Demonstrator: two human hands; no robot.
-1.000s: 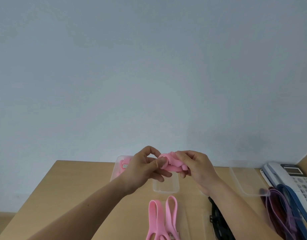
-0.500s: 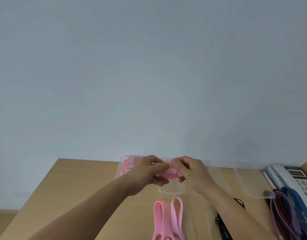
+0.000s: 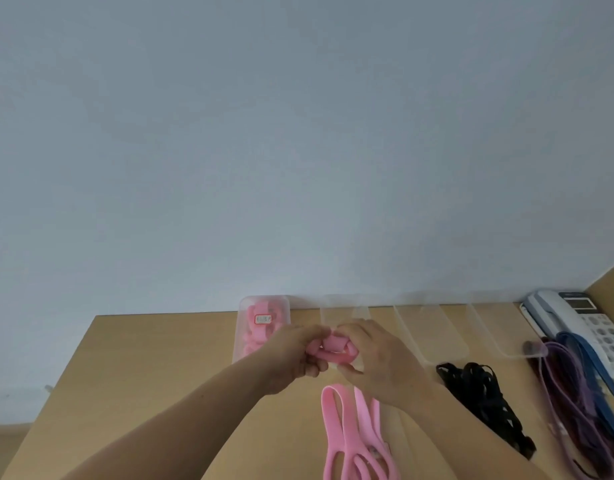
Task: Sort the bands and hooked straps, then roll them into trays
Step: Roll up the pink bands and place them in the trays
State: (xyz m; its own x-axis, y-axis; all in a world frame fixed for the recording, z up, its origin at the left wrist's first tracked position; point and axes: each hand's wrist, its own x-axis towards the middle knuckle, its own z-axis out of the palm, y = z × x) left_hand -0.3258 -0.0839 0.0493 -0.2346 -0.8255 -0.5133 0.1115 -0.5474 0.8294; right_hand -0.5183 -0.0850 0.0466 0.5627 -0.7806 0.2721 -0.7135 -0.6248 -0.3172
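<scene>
Shows only two arms with a grip at each end. Has a long, wide left forearm, bare from the lower edge of the view up to the wrist. Has a right forearm bare in the same way. Gets thinner toward each wrist. Ends on one side in a left grip with round knuckles. Ends on the other side in a right grip with a broad, smooth back. Looks a bit blurry at the fingertips, so cannot tell about the nails. Shows plain skin alone on arms and grips alike.
</scene>
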